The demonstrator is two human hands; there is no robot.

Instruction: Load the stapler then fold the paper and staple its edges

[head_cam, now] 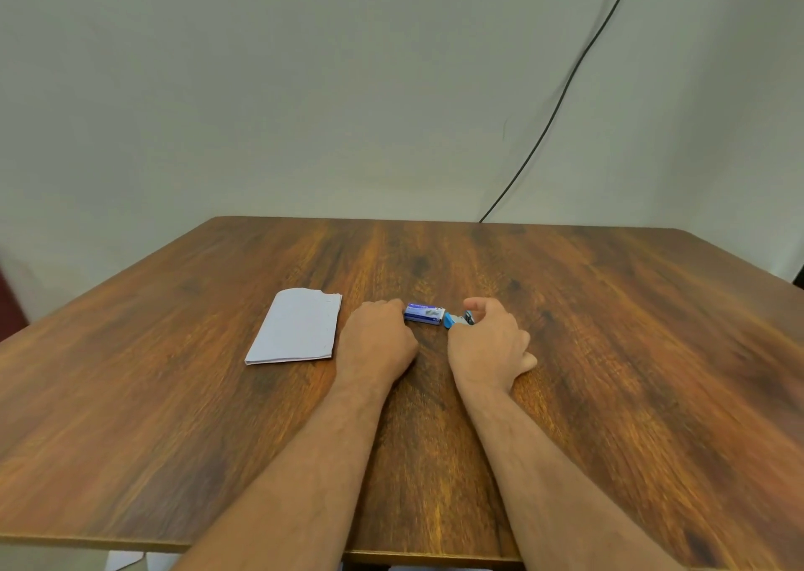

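Observation:
A small blue box of staples lies on the wooden table at its middle. My left hand rests just left of the box, fingers curled down, its fingertips touching the box's left end. A small blue stapler lies right of the box, and my right hand closes its thumb and fingers around the stapler's right end. A folded white paper lies flat to the left of my left hand, apart from it.
A black cable hangs down the pale wall behind the table's far right edge. A dark red object shows at the left border.

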